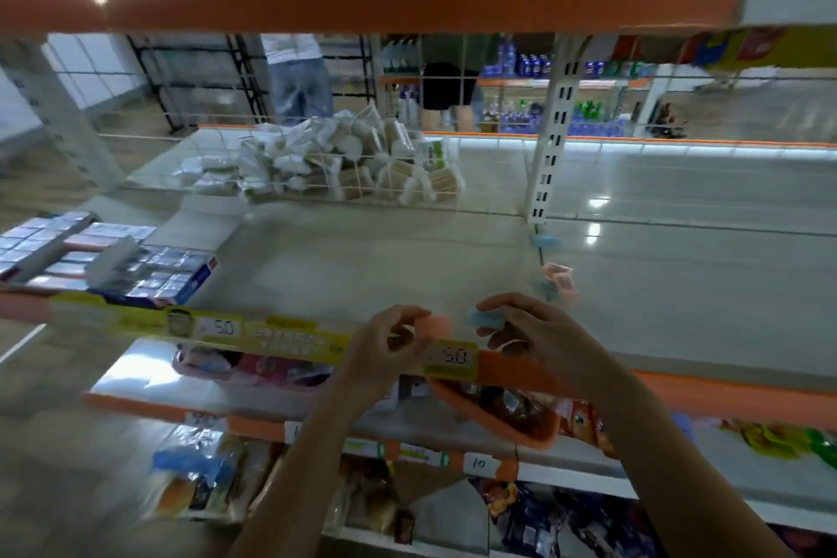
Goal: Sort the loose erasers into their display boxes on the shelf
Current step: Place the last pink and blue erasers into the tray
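- The left hand (389, 342) pinches a pink eraser (434, 324) between thumb and curled fingers, just over the front edge of the shelf (362, 267)
- The right hand (521, 331) pinches a pale blue eraser (485, 316) at its fingertips, just beside the pink one; the two erasers look close but apart
- More loose erasers (558, 281), pink and blue in clear wrap, lie in a small heap on the shelf beyond the right hand, near the foot of the white upright post (550, 140)
- The display boxes (113, 258) sit well to the left on the same shelf, already holding rows of wrapped erasers; one box has a raised flap that I judge could snag a hand coming in low
- My guess is that each eraser is light, small and slightly rubbery, stiff enough not to bend; the wrap probably makes it a bit slippery, so a pinch across the short sides should hold best
- Dropping one would likely do no harm, though it could bounce off the shelf edge to the lower shelves
- The path from hands to boxes runs across bare shelf, with nothing standing between
- A wire basket (317, 168) of wrapped bundles sits at the back, out of the way
- Yellow price tags (450, 357) line the front lip right under the hands; an orange tray (498, 417) of goods sits on the shelf below
- Two people stand in the far aisle, well apart from the work
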### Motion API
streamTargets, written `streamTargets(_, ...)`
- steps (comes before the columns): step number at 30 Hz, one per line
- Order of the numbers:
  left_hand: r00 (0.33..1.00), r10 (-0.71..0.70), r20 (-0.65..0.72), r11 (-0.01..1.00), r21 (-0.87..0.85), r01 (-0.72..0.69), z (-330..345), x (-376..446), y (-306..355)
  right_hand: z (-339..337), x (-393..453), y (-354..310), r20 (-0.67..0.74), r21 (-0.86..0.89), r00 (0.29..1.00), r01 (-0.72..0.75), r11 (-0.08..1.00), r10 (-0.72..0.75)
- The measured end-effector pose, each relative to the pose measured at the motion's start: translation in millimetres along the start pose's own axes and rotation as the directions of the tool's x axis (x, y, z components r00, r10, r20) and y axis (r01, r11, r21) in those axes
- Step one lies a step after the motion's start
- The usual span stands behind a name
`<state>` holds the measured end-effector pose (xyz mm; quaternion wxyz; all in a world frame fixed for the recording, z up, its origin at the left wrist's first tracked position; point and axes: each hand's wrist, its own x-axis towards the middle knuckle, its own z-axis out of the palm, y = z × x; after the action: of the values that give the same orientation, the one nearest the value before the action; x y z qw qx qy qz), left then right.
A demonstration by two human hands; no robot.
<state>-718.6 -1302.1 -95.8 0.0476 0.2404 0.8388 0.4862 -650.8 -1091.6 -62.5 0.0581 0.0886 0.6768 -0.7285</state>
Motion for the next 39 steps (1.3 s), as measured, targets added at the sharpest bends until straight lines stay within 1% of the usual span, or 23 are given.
streamTargets(4,0.997,-0.013,-0.082,0.999,0.041,0.016,-38,-16,-19,39,14,-1,0.087,-0.251,0.993,0.102,0.963,-0.082)
streamTargets(7,0.993,-0.019,-0.115,0.998,0.065,0.027,-71,-30,-36,76,24,-4,0.123,-0.414,0.981,0.190,0.891,-0.152)
streamTargets(9,0.990,-0.033,-0.136,0.996,0.076,0.043,-98,-40,-48,106,32,-5,0.144,-0.491,0.969,0.246,0.836,-0.201)
streamTargets(13,0.979,-0.063,-0.195,0.993,0.087,0.081,-155,-61,-77,173,52,-4,0.134,-0.502,0.950,0.309,0.808,-0.280)
streamTargets(17,0.969,-0.054,-0.240,0.989,0.124,0.086,-215,-80,-98,235,73,-1,0.161,-0.462,0.954,0.300,0.835,-0.254)
streamTargets(20,0.968,-0.032,-0.249,0.984,0.164,0.074,-260,-92,-114,281,90,-1,0.138,-0.449,0.953,0.304,0.840,-0.271)
streamTargets(24,0.960,-0.027,-0.278,0.976,0.202,0.086,-305,-98,-138,335,108,-7,0.168,-0.489,0.931,0.363,0.793,-0.323)
streamTargets(27,0.954,-0.011,-0.300,0.975,0.208,0.077,-334,-98,-156,367,121,-15,0.209,-0.465,0.921,0.390,0.795,-0.329)
streamTargets(29,0.952,-0.003,-0.305,0.966,0.245,0.082,-355,-94,-169,385,133,-19,0.222,-0.464,0.913,0.408,0.786,-0.343)
streamTargets(33,0.949,0.010,-0.315,0.949,0.302,0.090,-397,-76,-193,416,166,-24,0.236,-0.517,0.888,0.459,0.722,-0.395)
streamTargets(37,0.945,-0.026,-0.325,0.953,0.279,0.122,-429,-50,-210,440,204,-31,0.221,-0.564,0.866,0.489,0.666,-0.449)
streamTargets(39,0.951,-0.036,-0.307,0.947,0.295,0.131,-443,-34,-218,450,225,-37,0.224,-0.589,0.849,0.509,0.628,-0.478)
